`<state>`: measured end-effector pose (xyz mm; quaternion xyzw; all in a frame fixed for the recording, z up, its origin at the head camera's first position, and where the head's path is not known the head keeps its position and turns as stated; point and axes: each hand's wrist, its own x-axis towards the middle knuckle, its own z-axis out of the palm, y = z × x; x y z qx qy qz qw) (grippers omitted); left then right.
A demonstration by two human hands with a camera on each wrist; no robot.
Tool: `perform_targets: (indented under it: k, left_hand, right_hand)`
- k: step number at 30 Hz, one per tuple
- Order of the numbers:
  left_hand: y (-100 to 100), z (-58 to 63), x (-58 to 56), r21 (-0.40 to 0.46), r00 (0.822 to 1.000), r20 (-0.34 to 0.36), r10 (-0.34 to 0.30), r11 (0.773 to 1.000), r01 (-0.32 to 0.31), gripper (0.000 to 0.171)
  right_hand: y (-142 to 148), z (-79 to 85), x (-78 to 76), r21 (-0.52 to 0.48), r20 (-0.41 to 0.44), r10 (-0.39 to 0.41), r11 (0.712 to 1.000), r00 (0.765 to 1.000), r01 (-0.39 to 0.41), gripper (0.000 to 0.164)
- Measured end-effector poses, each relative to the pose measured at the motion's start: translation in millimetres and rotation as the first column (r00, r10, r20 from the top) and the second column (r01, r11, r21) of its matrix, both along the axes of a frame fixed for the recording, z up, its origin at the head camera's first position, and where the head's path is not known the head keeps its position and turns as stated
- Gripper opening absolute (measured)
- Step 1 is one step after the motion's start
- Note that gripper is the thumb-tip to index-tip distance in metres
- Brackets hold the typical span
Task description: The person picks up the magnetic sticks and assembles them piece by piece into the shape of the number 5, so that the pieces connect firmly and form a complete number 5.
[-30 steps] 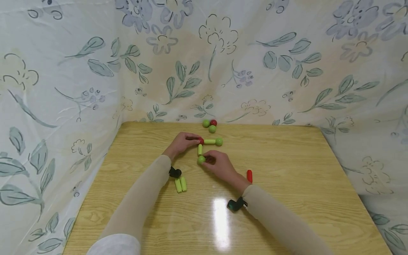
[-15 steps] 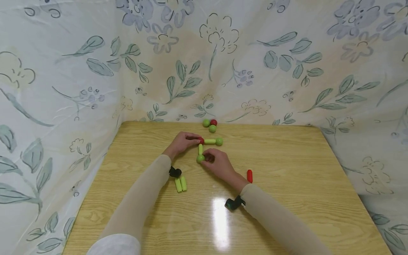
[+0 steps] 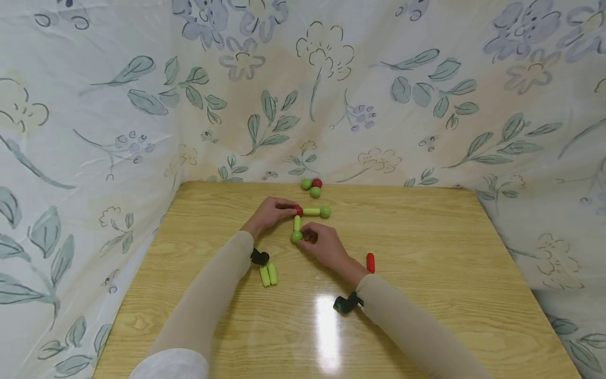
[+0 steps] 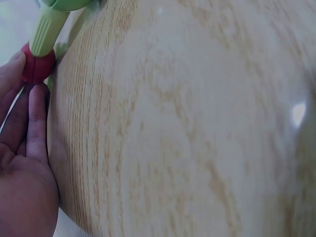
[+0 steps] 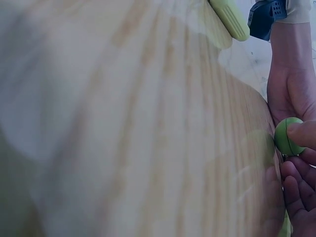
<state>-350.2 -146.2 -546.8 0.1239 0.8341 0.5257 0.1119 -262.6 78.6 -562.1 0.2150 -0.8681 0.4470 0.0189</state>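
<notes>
My left hand (image 3: 273, 211) pinches a red ball (image 4: 38, 65) between thumb and fingers. A yellow-green rod (image 3: 311, 211) runs right from that ball to a green ball (image 3: 325, 211). Another yellow-green rod (image 3: 296, 223) runs from the red ball toward me and meets a nearer green ball (image 3: 296, 236). My right hand (image 3: 323, 243) pinches this nearer ball, with the thumb across it in the right wrist view. Together the balls and rods form an L on the wooden table (image 3: 407, 226).
Two loose yellow-green rods (image 3: 268, 275) lie side by side near my left wrist. A red rod (image 3: 371, 262) lies right of my right forearm. At the back edge, two green balls (image 3: 306, 183) and a red ball (image 3: 316, 183) sit together before a floral cloth (image 3: 331, 95).
My right hand has moved slightly left and away from me with the nearer green ball, and the rod toward it has swung a little. The left hand keeps its place on the red ball.
</notes>
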Motion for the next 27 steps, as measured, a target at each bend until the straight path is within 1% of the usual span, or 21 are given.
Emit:
perform_targets:
  k: [5, 13, 19, 24, 27]
  left_hand:
    - [-0.3, 3.1, -0.6, -0.010, 1.000, -0.011, -0.007, 1.000, 0.007, 0.031]
    - [-0.3, 12.0, 0.7, -0.006, 1.000, -0.023, -0.015, 1.000, 0.015, 0.031]
    - [0.6, 14.5, 2.9, 0.007, 1.000, -0.026, -0.015, 1.000, 0.016, 0.032]
    - [0.7, 10.5, 7.3, 0.022, 1.000, 0.003, -0.010, 1.000, 0.010, 0.036]
    - [-0.7, 4.3, 11.7, 0.015, 1.000, 0.030, 0.004, 1.000, -0.005, 0.037]
  right_hand:
    - [1.0, 2.8, 0.0, 0.003, -0.012, 0.010, 1.000, 1.000, -0.010, 0.023]
    - [1.7, 7.8, -0.4, 0.003, -0.020, 0.013, 1.000, 1.000, -0.013, 0.022]
    - [2.1, 10.9, 1.0, 0.017, -0.030, 0.017, 1.000, 0.999, -0.016, 0.022]
    - [5.1, 8.0, 4.8, 0.027, -0.039, 0.004, 1.000, 0.999, -0.003, 0.024]
    - [8.3, 5.7, 8.7, 0.024, -0.036, -0.003, 1.000, 0.999, 0.003, 0.025]
